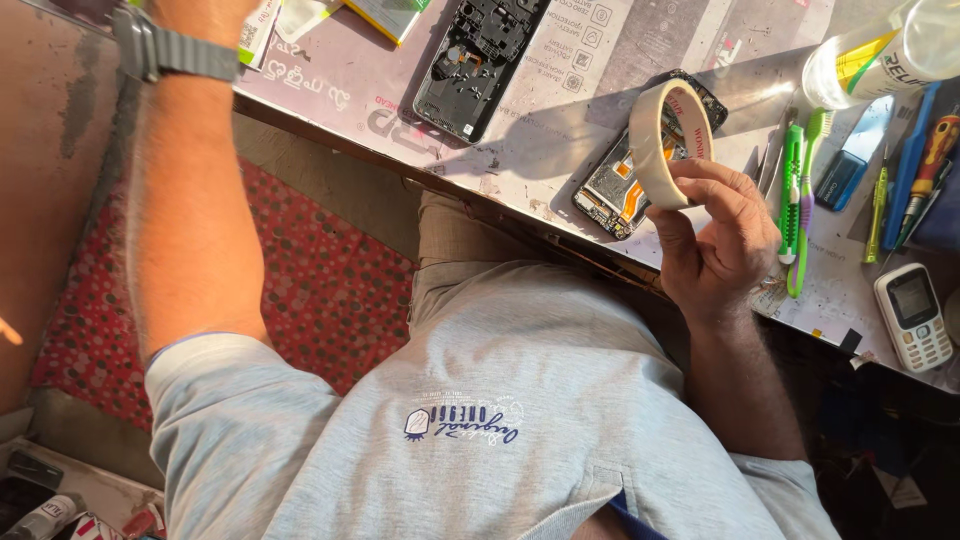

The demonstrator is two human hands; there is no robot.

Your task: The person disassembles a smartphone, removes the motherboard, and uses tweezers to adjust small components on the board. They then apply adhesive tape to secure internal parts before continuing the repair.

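Worn grey worktable (560, 130) lit under right hand (715, 235), cream tape roll (668, 140) clamped in it, red dotted floor mat (330, 290) below, left hand cut off past grey wristwatch (170, 50), grip unknowable.

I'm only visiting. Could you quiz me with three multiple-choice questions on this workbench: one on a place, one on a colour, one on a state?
1. Where does the small white keypad phone lie?
A. At the right end of the worn grey table
B. On the floor
C. In a hand

2. What colour are the two plastic toothbrushes?
A. Red
B. Green
C. Black

3. The cream roll of tape is:
A. Flat on the table
B. Hung on a hook
C. Held upright by the right hand

Answers: A, it rests on the tabletop at the far right; B, both handles are green; C, the fingers grip its rim.
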